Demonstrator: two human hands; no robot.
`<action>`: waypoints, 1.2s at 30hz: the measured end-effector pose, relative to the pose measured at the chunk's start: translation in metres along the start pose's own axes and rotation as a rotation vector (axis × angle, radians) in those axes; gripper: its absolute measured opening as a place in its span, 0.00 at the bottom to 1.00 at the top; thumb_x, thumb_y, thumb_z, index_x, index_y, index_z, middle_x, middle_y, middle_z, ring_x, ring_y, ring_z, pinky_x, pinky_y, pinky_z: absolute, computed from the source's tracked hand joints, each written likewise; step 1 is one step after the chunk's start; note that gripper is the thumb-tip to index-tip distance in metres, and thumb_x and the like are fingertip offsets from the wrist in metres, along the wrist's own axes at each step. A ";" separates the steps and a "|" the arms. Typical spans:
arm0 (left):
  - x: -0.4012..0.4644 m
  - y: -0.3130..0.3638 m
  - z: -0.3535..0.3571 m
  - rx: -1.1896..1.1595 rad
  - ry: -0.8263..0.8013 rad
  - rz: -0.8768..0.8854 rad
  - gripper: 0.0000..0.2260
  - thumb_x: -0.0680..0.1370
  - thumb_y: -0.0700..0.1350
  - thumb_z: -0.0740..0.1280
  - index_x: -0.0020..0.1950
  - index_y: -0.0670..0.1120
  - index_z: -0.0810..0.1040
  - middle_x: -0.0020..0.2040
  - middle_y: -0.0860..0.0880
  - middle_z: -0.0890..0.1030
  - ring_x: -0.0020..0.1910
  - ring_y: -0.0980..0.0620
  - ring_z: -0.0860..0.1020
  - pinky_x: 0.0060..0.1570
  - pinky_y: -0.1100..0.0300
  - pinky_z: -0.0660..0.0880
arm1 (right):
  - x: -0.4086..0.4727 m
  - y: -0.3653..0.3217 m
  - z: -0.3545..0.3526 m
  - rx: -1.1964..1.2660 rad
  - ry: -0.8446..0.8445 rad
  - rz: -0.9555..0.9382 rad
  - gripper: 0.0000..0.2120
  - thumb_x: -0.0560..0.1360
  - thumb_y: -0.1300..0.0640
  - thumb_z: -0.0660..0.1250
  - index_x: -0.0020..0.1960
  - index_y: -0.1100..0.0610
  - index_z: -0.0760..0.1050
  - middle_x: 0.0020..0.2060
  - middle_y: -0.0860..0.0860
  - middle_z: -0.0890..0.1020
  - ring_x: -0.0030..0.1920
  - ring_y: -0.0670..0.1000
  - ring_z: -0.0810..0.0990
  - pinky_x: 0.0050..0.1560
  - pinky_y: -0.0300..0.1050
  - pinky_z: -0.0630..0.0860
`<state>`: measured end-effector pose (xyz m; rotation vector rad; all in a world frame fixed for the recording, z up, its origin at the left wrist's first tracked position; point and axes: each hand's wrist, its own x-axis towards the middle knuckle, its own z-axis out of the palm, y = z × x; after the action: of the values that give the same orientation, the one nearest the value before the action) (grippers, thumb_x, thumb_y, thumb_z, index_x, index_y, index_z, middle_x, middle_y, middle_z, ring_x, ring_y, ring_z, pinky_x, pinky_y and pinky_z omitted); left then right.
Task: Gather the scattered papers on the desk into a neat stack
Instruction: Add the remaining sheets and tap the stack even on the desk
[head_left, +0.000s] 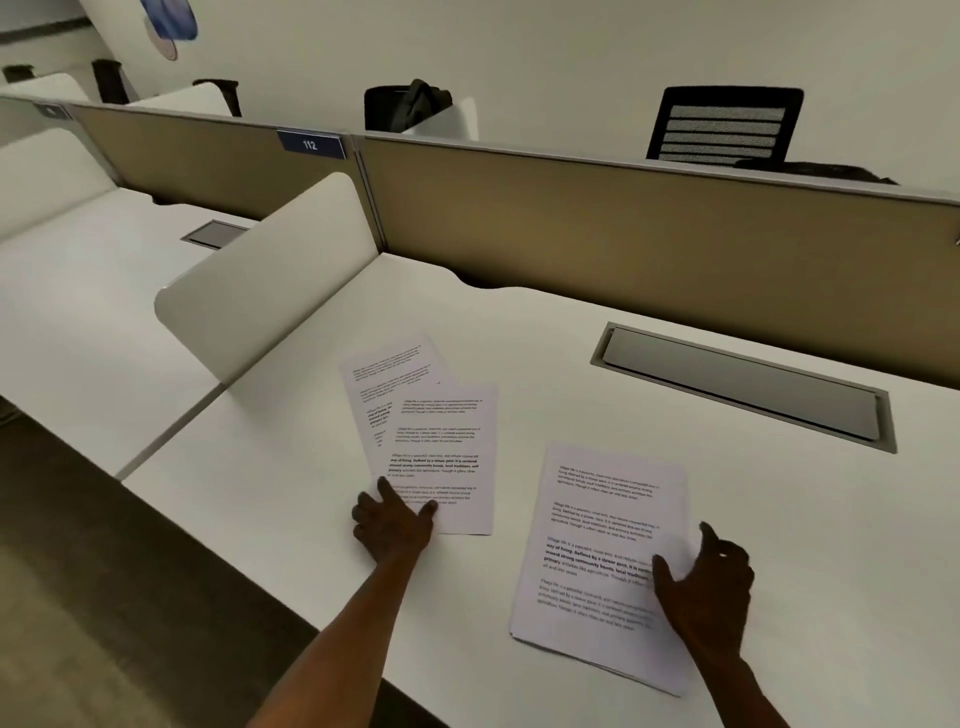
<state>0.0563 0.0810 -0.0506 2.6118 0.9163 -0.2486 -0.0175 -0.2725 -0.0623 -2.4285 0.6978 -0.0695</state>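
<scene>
So only the one head-cam view here, looking down at the desk (519, 332). I had two clumps of papers going. On the left were two loose sheets (441, 447), fanned so the top one sat skewed over the one behind it, corners not lining up at all. On the right sat the pile (597, 551), a few sheets already roughly together, though you could see edges peeking out along the bottom, so not exactly square yet.

My left hand (393, 525) was flat on the near corner of the fanned pair, fingers spread and pressing down, not pinching anything. My right hand (709, 587) was resting on the right edge of the pile, thumb on top of the page and fingers spread loosely. Couldn't tell if any fingers were curled under the edge, so call it pinning rather than gripping.

As I read it, I was mid-gather: two groups, well apart, nothing merged. Next move probably needed the left pair slid across the desk toward the pile, or lifted onto it, then everything tapped square. The tricky bit would be keeping the skewed top sheet from sliding off its partner on the way. The metal cable hatch (743, 387) behind was well clear, so nothing in the way.
</scene>
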 end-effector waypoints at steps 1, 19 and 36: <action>0.000 0.000 -0.001 -0.015 0.006 0.003 0.41 0.75 0.62 0.68 0.79 0.45 0.54 0.76 0.37 0.60 0.75 0.37 0.60 0.73 0.44 0.62 | -0.002 -0.005 0.000 -0.005 0.037 -0.046 0.39 0.68 0.52 0.77 0.74 0.62 0.65 0.64 0.65 0.71 0.65 0.67 0.68 0.61 0.64 0.71; 0.007 -0.005 -0.043 -1.618 -0.646 -0.116 0.27 0.70 0.27 0.72 0.67 0.45 0.78 0.60 0.42 0.84 0.50 0.46 0.87 0.43 0.54 0.83 | -0.022 -0.187 0.082 0.858 -0.730 0.462 0.29 0.69 0.43 0.76 0.63 0.57 0.74 0.54 0.59 0.82 0.45 0.58 0.86 0.38 0.48 0.81; 0.124 -0.001 -0.044 0.288 -0.134 0.653 0.27 0.84 0.55 0.57 0.82 0.51 0.55 0.82 0.48 0.53 0.81 0.45 0.53 0.77 0.47 0.58 | -0.031 -0.068 0.011 0.532 -0.052 0.410 0.21 0.75 0.63 0.72 0.66 0.60 0.74 0.55 0.66 0.82 0.41 0.64 0.81 0.37 0.51 0.79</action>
<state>0.1534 0.1696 -0.0450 2.9400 -0.0493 -0.3905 -0.0097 -0.2051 -0.0289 -1.7460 0.9958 -0.0219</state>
